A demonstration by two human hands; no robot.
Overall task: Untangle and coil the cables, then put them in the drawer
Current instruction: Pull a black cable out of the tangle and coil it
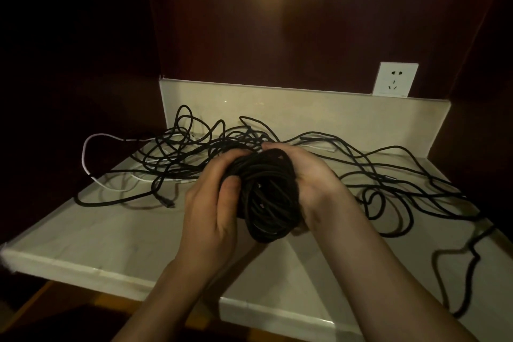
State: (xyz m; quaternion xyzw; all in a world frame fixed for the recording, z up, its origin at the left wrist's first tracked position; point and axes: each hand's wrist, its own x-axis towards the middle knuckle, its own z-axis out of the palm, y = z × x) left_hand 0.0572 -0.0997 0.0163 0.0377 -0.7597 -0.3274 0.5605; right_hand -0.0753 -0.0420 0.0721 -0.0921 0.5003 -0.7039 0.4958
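A thick coil of black cable (266, 197) is held upright between both hands above the pale countertop (116, 236). My left hand (213, 203) grips its left side, thumb pressed on the loops. My right hand (311, 175) wraps the right side, fingers curled over the top. Behind the coil lies a tangle of loose black cable (194, 144), and more black loops (402, 186) spread to the right. A white cable (84, 158) runs through the tangle's left side. No drawer is in view.
A low pale backsplash (305, 103) rises behind the counter, with a white wall socket (394, 79) above it at the right. Dark wood panels enclose the niche. One black cable loop (444, 280) hangs over the counter's front right edge.
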